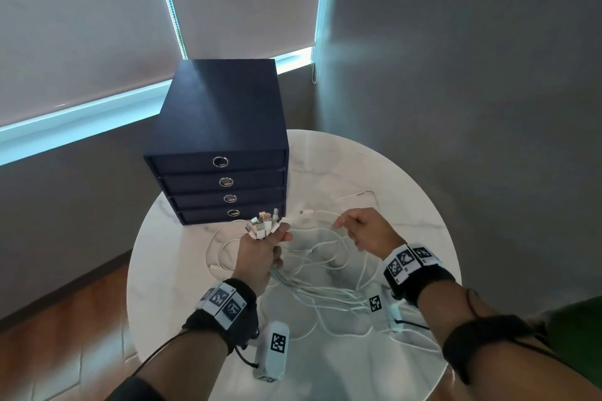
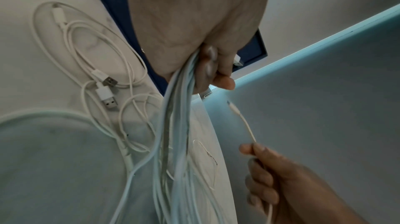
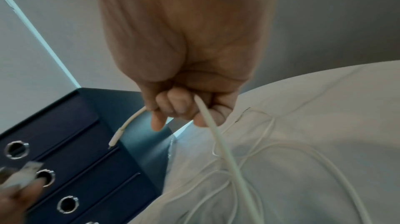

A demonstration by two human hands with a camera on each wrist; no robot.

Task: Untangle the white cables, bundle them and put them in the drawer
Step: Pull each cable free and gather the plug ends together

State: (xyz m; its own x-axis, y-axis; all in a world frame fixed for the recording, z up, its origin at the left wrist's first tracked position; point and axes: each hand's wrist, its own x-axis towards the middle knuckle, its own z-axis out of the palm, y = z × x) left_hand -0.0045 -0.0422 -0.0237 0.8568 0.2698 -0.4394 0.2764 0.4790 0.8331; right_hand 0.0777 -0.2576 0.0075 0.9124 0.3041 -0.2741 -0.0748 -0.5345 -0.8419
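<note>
My left hand (image 1: 260,247) grips a bundle of white cables (image 2: 177,108) in a fist, their plug ends (image 1: 262,225) fanning out above my thumb. The strands hang below the fist onto the round white table (image 1: 407,179). To the right, my right hand (image 1: 361,231) holds a single white cable (image 3: 218,140), whose small plug end (image 3: 115,137) sticks out left toward the bundle. Loose white cable loops (image 1: 325,257) lie tangled between both hands. The dark blue drawer unit (image 1: 221,140) stands behind my left hand, all of its drawers closed.
Two USB plugs (image 2: 106,89) and a coiled cable (image 2: 71,39) lie on the table left of the bundle. A thin wire twist tie (image 2: 207,157) rests near the table edge. Window blinds and a grey wall stand behind; wooden floor lies below left.
</note>
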